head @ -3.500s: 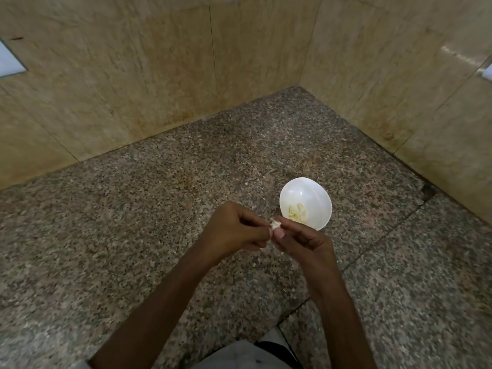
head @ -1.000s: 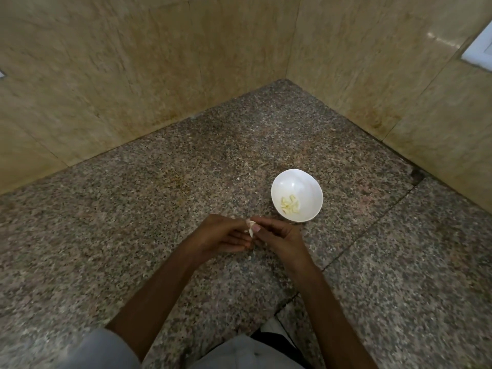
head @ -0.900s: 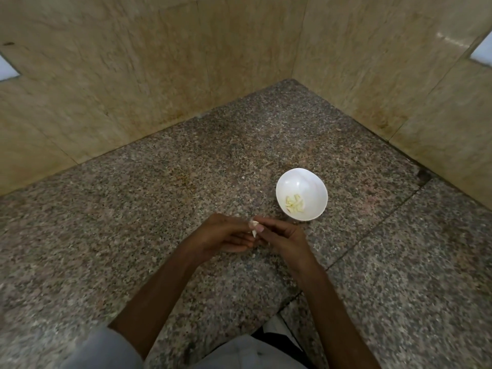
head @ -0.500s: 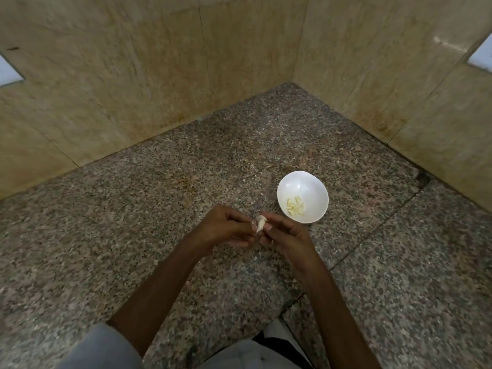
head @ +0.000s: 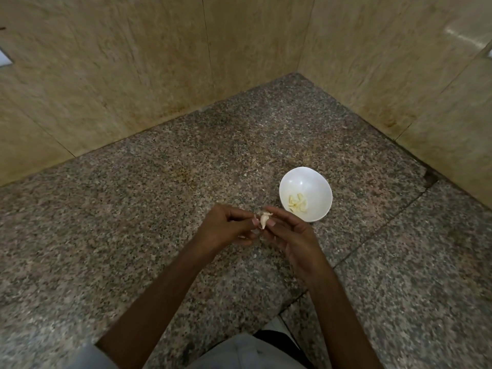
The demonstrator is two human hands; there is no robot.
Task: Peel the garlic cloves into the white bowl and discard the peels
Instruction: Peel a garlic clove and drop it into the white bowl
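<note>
Garlic clove: the garlic clove (head: pixel 264 219) is up in the air, pinched between the tips of both hands; it hangs over the counter, just on the near side of the white bowl, with its thin end down
Skin: a small bit of skin (head: pixel 269 214) sticks out at the top of the clove
Left hand: the left hand (head: pixel 229 227) has its fingers curled in, and its thumb tip presses on the left side of the clove
Right hand: the right hand (head: pixel 290 235) has one finger over the top of the clove and its thumb on the right side, so it pinches the clove too
Change in the clove: one second ago only a tiny white bit showed between the fingertips; now more of the clove can be seen
Change in the hands: three and a half seconds ago the right hand hid part of the bowl's near rim; now it is just beside the rim
White bowl: the white bowl (head: pixel 306 179) sits on the counter, right of the middle and well away from the far corner; it has not moved
Peeled cloves: a small heap of yellowish peeled cloves (head: pixel 298 203) lies in the bottom of the bowl, same as before
Counter: the counter (head: pixel 133 209) is speckled stone, with a thin seam (head: pixel 378 235) running from its right side toward the near edge
Walls: tan stone walls (head: pixel 133 62) meet at the far corner
Clothes: grey cloth (head: pixel 239 352) shows at the near edge
</note>
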